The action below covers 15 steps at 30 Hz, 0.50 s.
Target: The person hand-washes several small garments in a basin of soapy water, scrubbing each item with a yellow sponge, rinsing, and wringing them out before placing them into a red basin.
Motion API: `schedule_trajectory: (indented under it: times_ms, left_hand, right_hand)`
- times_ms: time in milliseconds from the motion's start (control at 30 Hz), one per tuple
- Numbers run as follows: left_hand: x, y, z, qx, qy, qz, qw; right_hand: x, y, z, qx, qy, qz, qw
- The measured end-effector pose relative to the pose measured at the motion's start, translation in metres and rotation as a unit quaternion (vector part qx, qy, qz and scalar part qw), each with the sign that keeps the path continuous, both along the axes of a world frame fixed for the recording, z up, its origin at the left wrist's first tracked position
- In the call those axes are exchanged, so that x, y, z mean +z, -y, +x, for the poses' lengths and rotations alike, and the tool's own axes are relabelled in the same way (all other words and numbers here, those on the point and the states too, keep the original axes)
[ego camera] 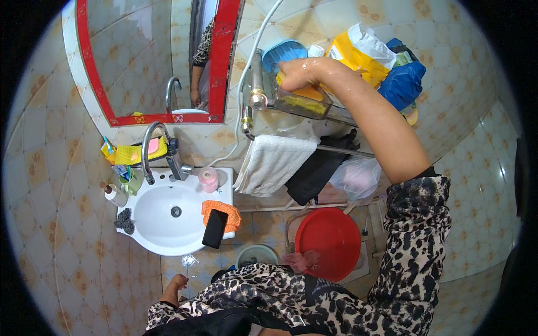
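Observation:
My right hand (299, 74) reaches up to the wall shelf, its wet fingers closed around a yellow item (279, 77) that the hand partly covers. Right under it is a clear plastic box (294, 110) with yellow and orange things inside. A light blue plastic basket (286, 52) sits just behind the fingertips. Low at the left, my left hand (180, 281) hangs beside my body with curled fingers, and nothing shows in it. The white washbasin (159, 235) with its chrome faucet (147, 147) is above that hand in the picture.
A black phone (214, 229) lies on an orange cloth (233, 216) at the basin's edge. A white towel (273, 164) and black cloth (319, 168) hang from the rail. Below stand a red basin (332, 239) and a pale bucket (257, 254). Bags (403, 86) crowd the shelf's right end.

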<state>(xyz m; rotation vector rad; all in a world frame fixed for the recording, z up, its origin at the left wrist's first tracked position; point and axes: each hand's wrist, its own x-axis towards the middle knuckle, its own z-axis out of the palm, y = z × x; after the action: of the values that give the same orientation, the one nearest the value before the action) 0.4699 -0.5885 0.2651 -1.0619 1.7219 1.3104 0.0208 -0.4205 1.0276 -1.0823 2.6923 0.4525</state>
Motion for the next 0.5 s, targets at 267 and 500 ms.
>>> schedule_trajectory:
  times_ms: [267,500]
  left_hand:
    - [-0.046,0.022,-0.023,-0.122,-0.195,-0.054,0.972]
    - [-0.025,-0.016,-0.011,-0.048,-0.108,-0.064,0.991]
  right_hand:
    - [0.026,-0.019,-0.019,0.054,0.006,-0.139,0.989]
    - [0.054,-0.102,-0.073,-0.011,0.237,-0.467,0.852]
